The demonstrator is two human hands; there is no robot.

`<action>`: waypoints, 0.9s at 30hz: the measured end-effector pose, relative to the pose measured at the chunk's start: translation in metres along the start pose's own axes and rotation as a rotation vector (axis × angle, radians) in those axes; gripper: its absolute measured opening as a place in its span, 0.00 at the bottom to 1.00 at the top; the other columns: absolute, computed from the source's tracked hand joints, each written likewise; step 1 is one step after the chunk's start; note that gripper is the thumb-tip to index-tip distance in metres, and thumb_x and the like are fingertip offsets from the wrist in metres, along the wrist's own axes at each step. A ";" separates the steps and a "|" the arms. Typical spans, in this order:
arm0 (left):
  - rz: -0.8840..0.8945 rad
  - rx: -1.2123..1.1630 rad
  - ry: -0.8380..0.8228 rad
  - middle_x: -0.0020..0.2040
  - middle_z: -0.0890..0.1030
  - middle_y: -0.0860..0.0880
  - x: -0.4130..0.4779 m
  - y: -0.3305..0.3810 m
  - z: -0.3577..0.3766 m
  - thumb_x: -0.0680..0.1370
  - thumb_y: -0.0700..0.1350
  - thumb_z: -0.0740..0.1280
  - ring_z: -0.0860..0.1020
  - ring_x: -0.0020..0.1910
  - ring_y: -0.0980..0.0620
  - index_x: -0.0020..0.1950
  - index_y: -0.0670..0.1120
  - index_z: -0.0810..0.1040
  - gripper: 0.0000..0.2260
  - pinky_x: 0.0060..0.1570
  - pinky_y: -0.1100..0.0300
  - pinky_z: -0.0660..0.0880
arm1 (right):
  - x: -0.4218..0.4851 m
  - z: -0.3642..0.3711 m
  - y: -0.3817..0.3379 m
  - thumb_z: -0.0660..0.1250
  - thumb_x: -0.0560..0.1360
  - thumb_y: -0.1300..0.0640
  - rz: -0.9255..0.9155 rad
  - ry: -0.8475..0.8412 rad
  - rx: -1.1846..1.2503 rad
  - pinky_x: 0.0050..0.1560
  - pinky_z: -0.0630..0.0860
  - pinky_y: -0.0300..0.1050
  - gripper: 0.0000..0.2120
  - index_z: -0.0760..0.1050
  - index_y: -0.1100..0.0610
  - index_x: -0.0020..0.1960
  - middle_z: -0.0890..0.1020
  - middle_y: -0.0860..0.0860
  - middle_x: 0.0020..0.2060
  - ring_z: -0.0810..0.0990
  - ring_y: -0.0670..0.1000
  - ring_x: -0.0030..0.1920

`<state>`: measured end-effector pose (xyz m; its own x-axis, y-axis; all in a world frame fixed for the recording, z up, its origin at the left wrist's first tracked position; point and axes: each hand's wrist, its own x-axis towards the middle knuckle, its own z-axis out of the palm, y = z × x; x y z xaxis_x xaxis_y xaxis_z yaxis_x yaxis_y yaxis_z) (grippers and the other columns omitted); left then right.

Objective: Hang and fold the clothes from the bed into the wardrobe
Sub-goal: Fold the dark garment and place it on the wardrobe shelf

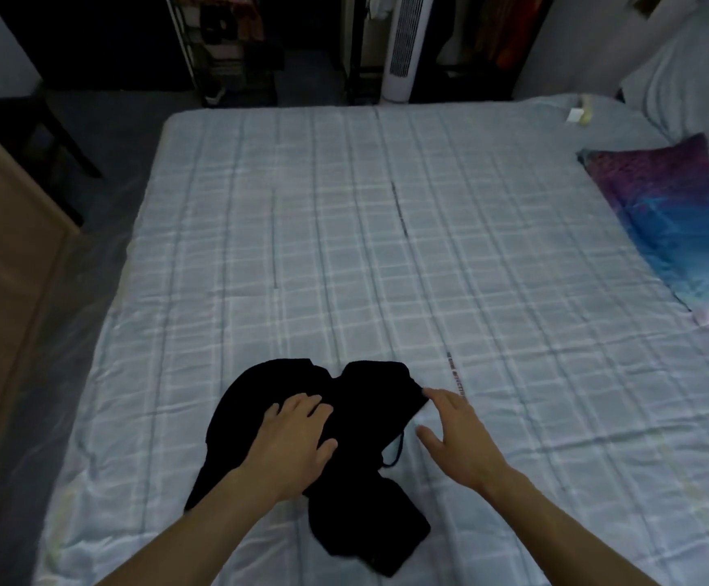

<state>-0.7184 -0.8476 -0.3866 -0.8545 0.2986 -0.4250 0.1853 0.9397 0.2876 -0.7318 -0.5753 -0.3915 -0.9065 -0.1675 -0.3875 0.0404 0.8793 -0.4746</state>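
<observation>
Black garment point(357, 420) on bed point(386, 247), left hand point(293, 437) flat on it, right hand point(458, 433) open at its edge

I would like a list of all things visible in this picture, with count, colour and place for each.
bed: one, pale blue checked sheet, centre
black garment: one, black, near edge of the bed
pillow: one, purple and blue, right side of the bed
tower fan: one, white, beyond the bed
clothes rack: one, dark, far left of the fan
left hand: one, flat on the garment
right hand: one, open, at the garment's right edge
</observation>
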 end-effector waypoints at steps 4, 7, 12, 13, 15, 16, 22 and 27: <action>0.062 -0.070 0.042 0.78 0.63 0.52 0.077 0.012 0.016 0.83 0.58 0.56 0.60 0.76 0.51 0.77 0.52 0.64 0.24 0.75 0.52 0.57 | 0.058 0.034 0.038 0.64 0.80 0.50 0.062 -0.050 0.066 0.72 0.64 0.47 0.28 0.60 0.55 0.77 0.67 0.52 0.73 0.67 0.53 0.71; 0.083 -0.142 0.057 0.74 0.68 0.52 0.128 0.017 0.033 0.82 0.56 0.58 0.65 0.72 0.52 0.74 0.51 0.68 0.21 0.72 0.57 0.61 | 0.096 0.058 0.061 0.64 0.80 0.52 0.118 -0.077 0.102 0.71 0.65 0.49 0.27 0.61 0.55 0.76 0.69 0.52 0.72 0.67 0.53 0.70; 0.108 -0.174 0.020 0.73 0.70 0.52 0.208 0.011 0.077 0.82 0.55 0.59 0.66 0.71 0.52 0.73 0.50 0.69 0.21 0.71 0.55 0.62 | 0.143 0.094 0.088 0.65 0.79 0.53 0.147 -0.043 0.120 0.66 0.69 0.49 0.26 0.63 0.53 0.75 0.70 0.52 0.69 0.69 0.52 0.66; 0.114 -0.176 0.009 0.73 0.69 0.52 0.223 0.010 0.088 0.82 0.54 0.60 0.66 0.71 0.52 0.74 0.50 0.69 0.21 0.71 0.55 0.61 | 0.150 0.100 0.093 0.65 0.78 0.53 0.150 -0.029 0.100 0.65 0.70 0.48 0.26 0.64 0.52 0.74 0.70 0.51 0.68 0.69 0.52 0.66; 0.124 -0.175 -0.006 0.73 0.69 0.51 0.250 0.012 0.107 0.81 0.53 0.62 0.66 0.71 0.51 0.74 0.51 0.68 0.22 0.70 0.54 0.61 | 0.163 0.111 0.102 0.67 0.77 0.51 0.163 0.004 0.036 0.62 0.71 0.48 0.27 0.64 0.51 0.73 0.71 0.50 0.66 0.69 0.52 0.64; 0.128 -0.163 -0.016 0.73 0.68 0.51 0.260 0.014 0.115 0.80 0.53 0.63 0.66 0.71 0.50 0.74 0.51 0.67 0.23 0.70 0.53 0.62 | 0.167 0.116 0.104 0.68 0.76 0.51 0.168 0.023 0.024 0.60 0.72 0.48 0.26 0.65 0.51 0.72 0.72 0.50 0.64 0.71 0.52 0.62; 0.191 -0.037 -0.051 0.58 0.77 0.52 0.284 0.023 0.125 0.78 0.50 0.63 0.74 0.57 0.50 0.63 0.52 0.72 0.13 0.59 0.54 0.65 | 0.179 0.124 0.104 0.67 0.76 0.61 0.187 0.048 0.246 0.44 0.69 0.31 0.14 0.73 0.53 0.60 0.78 0.47 0.51 0.76 0.44 0.47; 0.196 -0.202 0.025 0.53 0.77 0.51 0.262 0.015 0.094 0.80 0.46 0.62 0.75 0.52 0.50 0.57 0.49 0.75 0.07 0.56 0.53 0.68 | 0.173 0.102 0.084 0.66 0.75 0.66 0.119 0.126 0.352 0.42 0.71 0.32 0.11 0.74 0.52 0.52 0.80 0.46 0.44 0.78 0.43 0.43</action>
<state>-0.8940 -0.7391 -0.5744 -0.8241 0.4645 -0.3241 0.2496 0.8114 0.5285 -0.8425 -0.5755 -0.5788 -0.9303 0.0020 -0.3668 0.2707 0.6785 -0.6829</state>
